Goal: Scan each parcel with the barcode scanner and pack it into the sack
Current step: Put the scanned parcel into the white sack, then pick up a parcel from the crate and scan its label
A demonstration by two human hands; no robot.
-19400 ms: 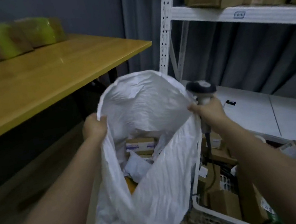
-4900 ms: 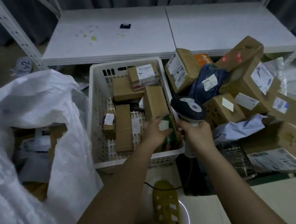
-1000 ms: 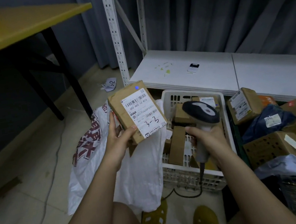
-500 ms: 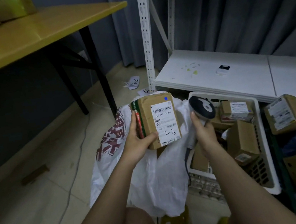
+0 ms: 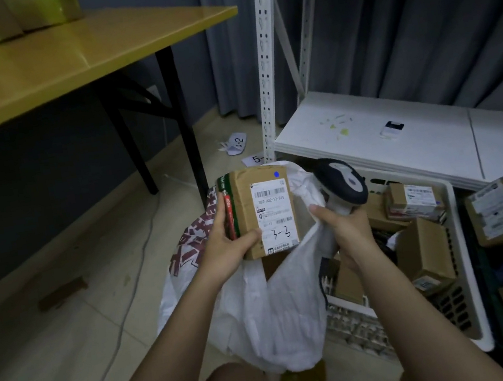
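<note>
My left hand [image 5: 228, 248] grips a brown cardboard parcel [image 5: 245, 204] with a white label marked "3-3", held upright above the mouth of the white woven sack [image 5: 276, 314]. My right hand [image 5: 345, 228] holds the dark barcode scanner [image 5: 342, 182] by its handle. The same hand's fingers pinch the sack's rim and pull it open. The scanner's head sits just right of the parcel. The sack stands on the floor between my knees, and its inside is hidden.
A white plastic crate [image 5: 465, 258] with several cardboard boxes stands to the right of the sack. More parcels [image 5: 500, 210] lie beyond it. A white metal rack [image 5: 362, 130] stands behind, and a yellow table [image 5: 58, 59] to the left. A cable [image 5: 132, 275] runs across the tiled floor.
My right hand with the scanner has moved down and taken hold of the sack's rim. The parcel stays in my left hand over the sack.
</note>
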